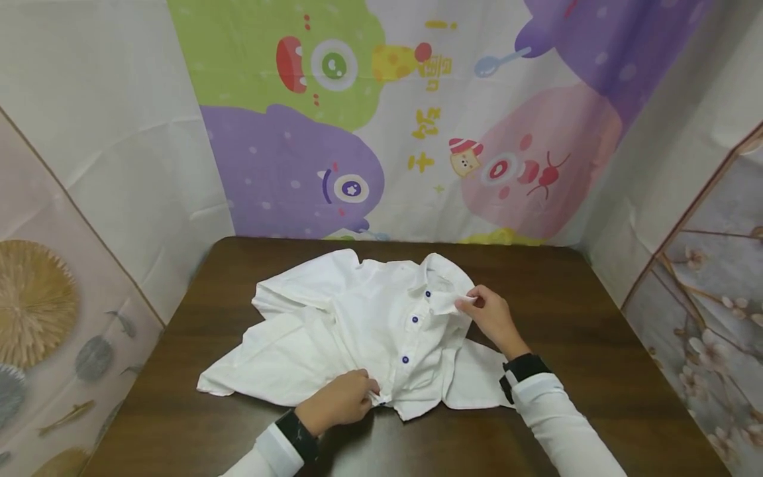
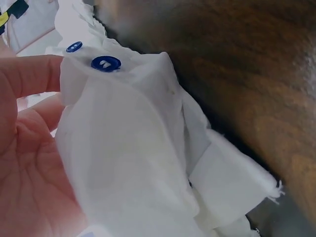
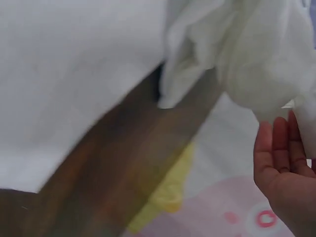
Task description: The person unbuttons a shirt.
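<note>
A white short-sleeved shirt [image 1: 375,298] with a collar and blue buttons lies rumpled across the brown table. At its lower hem, my left hand [image 1: 342,399] pinches the cloth by the front edge; in the left wrist view, the fingers [image 2: 34,74] grip the fabric beside two blue buttons [image 2: 105,63]. My right hand [image 1: 491,318] pinches the collar's right side between thumb and fingers. The right wrist view shows that hand [image 3: 289,163] below hanging white cloth [image 3: 266,54], its fingertips partly hidden by it. One sleeve [image 1: 477,374] spreads out under my right forearm.
The dark brown wooden table [image 1: 554,298] extends around the shirt on all sides. Behind its far edge hangs a curtain [image 1: 411,199] with cartoon monsters. Pale patterned panels stand left [image 1: 107,165] and right [image 1: 709,298]. Each wrist wears a black band [image 1: 296,436].
</note>
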A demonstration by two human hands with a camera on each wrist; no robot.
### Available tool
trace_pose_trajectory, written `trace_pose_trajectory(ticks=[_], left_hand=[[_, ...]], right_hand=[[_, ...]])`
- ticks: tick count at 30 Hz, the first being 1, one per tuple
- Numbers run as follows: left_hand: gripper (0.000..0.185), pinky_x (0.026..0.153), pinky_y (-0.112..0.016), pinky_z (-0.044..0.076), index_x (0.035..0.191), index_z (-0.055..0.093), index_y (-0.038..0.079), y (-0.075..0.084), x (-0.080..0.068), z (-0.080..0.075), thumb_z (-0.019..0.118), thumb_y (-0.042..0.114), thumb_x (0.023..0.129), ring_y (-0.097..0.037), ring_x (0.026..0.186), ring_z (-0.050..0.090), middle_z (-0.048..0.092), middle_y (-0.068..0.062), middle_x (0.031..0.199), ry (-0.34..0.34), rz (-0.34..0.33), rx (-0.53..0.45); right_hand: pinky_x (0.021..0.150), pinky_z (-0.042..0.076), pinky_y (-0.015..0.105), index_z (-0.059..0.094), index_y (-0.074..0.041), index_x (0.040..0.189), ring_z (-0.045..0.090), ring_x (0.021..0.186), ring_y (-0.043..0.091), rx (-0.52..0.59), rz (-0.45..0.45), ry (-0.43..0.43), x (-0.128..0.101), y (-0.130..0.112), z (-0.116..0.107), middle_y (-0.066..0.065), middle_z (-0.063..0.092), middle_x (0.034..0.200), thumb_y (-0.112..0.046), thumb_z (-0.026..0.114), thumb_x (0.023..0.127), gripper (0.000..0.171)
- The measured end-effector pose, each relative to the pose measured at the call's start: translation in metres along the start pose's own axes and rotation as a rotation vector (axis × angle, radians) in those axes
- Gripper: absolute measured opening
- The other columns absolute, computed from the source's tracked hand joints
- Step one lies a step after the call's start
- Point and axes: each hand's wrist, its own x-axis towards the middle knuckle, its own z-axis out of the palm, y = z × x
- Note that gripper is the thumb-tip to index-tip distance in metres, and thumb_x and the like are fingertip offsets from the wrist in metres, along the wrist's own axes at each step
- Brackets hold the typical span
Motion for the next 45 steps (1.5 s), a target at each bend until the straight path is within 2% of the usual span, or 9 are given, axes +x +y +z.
trace_pose_trajectory(ticks=[7, 15, 23, 27, 30, 33, 35, 41, 45], left_hand=[[0.022, 0.062, -0.023, 0.044, 0.095, 0.07, 0.005, -0.004, 0.0, -0.003, 0.061, 0.005, 0.075, -0.009, 0.064, 0.048, 0.055, -0.001, 0.076, -0.05, 0.003, -0.005], [0.027, 0.072, -0.022, 0.045, 0.099, 0.07, 0.006, -0.015, 0.001, -0.007, 0.057, 0.005, 0.076, -0.009, 0.077, 0.054, 0.059, -0.001, 0.086, -0.139, -0.037, -0.181], [0.025, 0.075, -0.02, 0.045, 0.104, 0.068, 0.007, -0.027, 0.0, -0.02, 0.059, 0.006, 0.081, -0.004, 0.084, 0.054, 0.063, -0.001, 0.095, -0.234, -0.005, -0.33], [0.021, 0.07, -0.019, 0.046, 0.086, 0.069, 0.005, -0.034, -0.004, -0.051, 0.053, -0.005, 0.079, -0.004, 0.076, 0.056, 0.067, -0.002, 0.082, -0.16, 0.052, -0.333], [0.025, 0.062, -0.02, 0.043, 0.07, 0.062, 0.007, -0.036, -0.001, -0.077, 0.048, -0.013, 0.071, -0.006, 0.066, 0.052, 0.061, -0.001, 0.067, 0.035, 0.017, -0.228], [0.031, 0.068, -0.027, 0.045, 0.08, 0.059, 0.007, -0.034, 0.009, -0.097, 0.046, -0.018, 0.067, -0.016, 0.074, 0.055, 0.059, -0.003, 0.077, 0.231, -0.048, -0.113], [0.045, 0.08, -0.035, 0.047, 0.099, 0.058, 0.007, -0.033, 0.019, -0.105, 0.045, -0.02, 0.066, -0.025, 0.091, 0.057, 0.061, -0.009, 0.097, 0.29, -0.053, -0.063], [0.082, 0.11, -0.053, 0.02, 0.137, 0.038, 0.007, -0.041, 0.049, -0.113, 0.051, -0.021, 0.062, -0.041, 0.135, 0.027, 0.031, -0.021, 0.146, 0.173, 0.087, -0.046], [0.063, 0.109, -0.062, 0.007, 0.13, 0.049, 0.01, -0.052, 0.061, -0.117, 0.07, 0.001, 0.071, -0.042, 0.14, 0.012, 0.027, -0.021, 0.149, 0.099, 0.184, -0.141]], right_hand=[[0.061, 0.039, 0.023, 0.058, -0.006, 0.083, 0.049, 0.069, 0.016, 0.033, -0.14, 0.044, -0.012, -0.045, 0.0, 0.006, 0.054, 0.072, -0.018, 0.073, 0.079, 0.02], [0.066, 0.041, 0.027, 0.056, -0.008, 0.083, 0.05, 0.075, 0.015, -0.005, -0.439, 0.042, -0.04, -0.09, 0.003, 0.002, 0.055, 0.08, -0.01, 0.075, 0.075, 0.02], [0.067, 0.042, 0.023, 0.053, -0.011, 0.086, 0.047, 0.078, 0.007, 0.066, -0.704, -0.124, -0.068, -0.117, 0.016, -0.004, 0.05, 0.082, -0.007, 0.071, 0.079, 0.02], [0.065, 0.042, 0.02, 0.051, -0.012, 0.088, 0.045, 0.076, 0.005, 0.074, -0.767, -0.243, -0.08, -0.122, 0.021, -0.004, 0.047, 0.084, -0.002, 0.066, 0.081, 0.018], [0.063, 0.04, 0.017, 0.051, -0.014, 0.089, 0.043, 0.074, 0.002, 0.043, -0.756, -0.316, -0.087, -0.123, 0.023, -0.006, 0.045, 0.083, 0.001, 0.061, 0.081, 0.02], [0.064, 0.038, 0.014, 0.051, -0.014, 0.088, 0.042, 0.074, 0.002, 0.007, -0.767, -0.356, -0.093, -0.123, 0.024, -0.006, 0.045, 0.083, 0.003, 0.059, 0.077, 0.022], [0.066, 0.038, 0.013, 0.052, -0.014, 0.087, 0.044, 0.076, 0.002, -0.014, -0.8, -0.367, -0.095, -0.123, 0.025, -0.006, 0.047, 0.085, 0.004, 0.057, 0.075, 0.023], [0.07, 0.037, 0.011, 0.055, -0.016, 0.086, 0.048, 0.083, 0.004, -0.044, -0.886, -0.387, -0.099, -0.127, 0.023, -0.008, 0.047, 0.087, 0.005, 0.054, 0.074, 0.025], [0.072, 0.039, 0.013, 0.055, -0.017, 0.087, 0.047, 0.087, 0.004, -0.048, -0.882, -0.423, -0.102, -0.131, 0.018, -0.008, 0.048, 0.089, 0.007, 0.055, 0.075, 0.026]])
